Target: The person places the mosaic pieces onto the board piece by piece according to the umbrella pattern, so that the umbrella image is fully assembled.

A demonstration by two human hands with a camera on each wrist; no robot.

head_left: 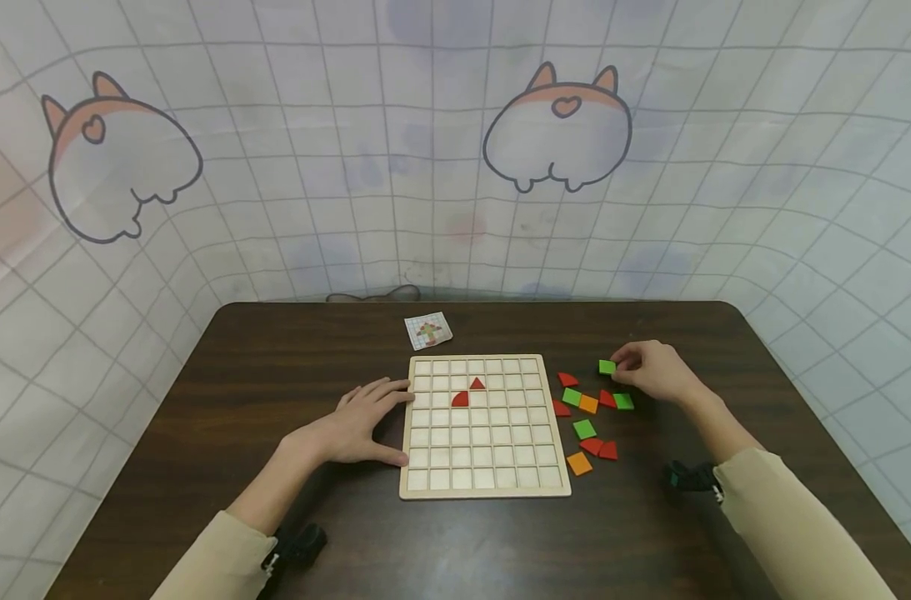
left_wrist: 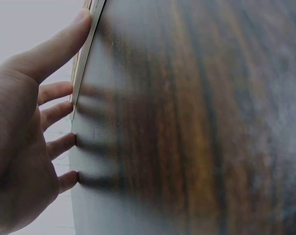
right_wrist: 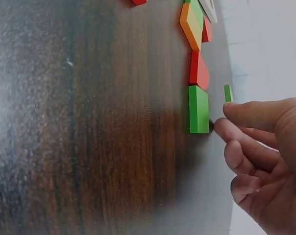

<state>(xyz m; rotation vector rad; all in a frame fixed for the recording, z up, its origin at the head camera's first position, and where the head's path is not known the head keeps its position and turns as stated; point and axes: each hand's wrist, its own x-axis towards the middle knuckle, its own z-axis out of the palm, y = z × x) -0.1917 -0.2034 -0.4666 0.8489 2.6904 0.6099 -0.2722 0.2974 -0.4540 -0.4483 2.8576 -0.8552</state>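
Green square tile [head_left: 607,367] pinched by right fingers [head_left: 633,352], left fingers [left_wrist: 57,113] apart against pale gridded wooden board [head_left: 485,494].

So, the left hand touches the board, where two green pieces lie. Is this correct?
The colour is wrong: the triangle and the rounded piece on the board are red, not green, as the head view shows. The left hand does touch the board.

Dark wood-grain table [head_left: 485,550] under the right-hand grip [head_left: 653,370]. Grid-print backdrop [head_left: 335,167] beyond it, two cartoon animal rumps [head_left: 558,137] higher than the grip. Dark cord [head_left: 383,296] at table's far edge, left of the grip.
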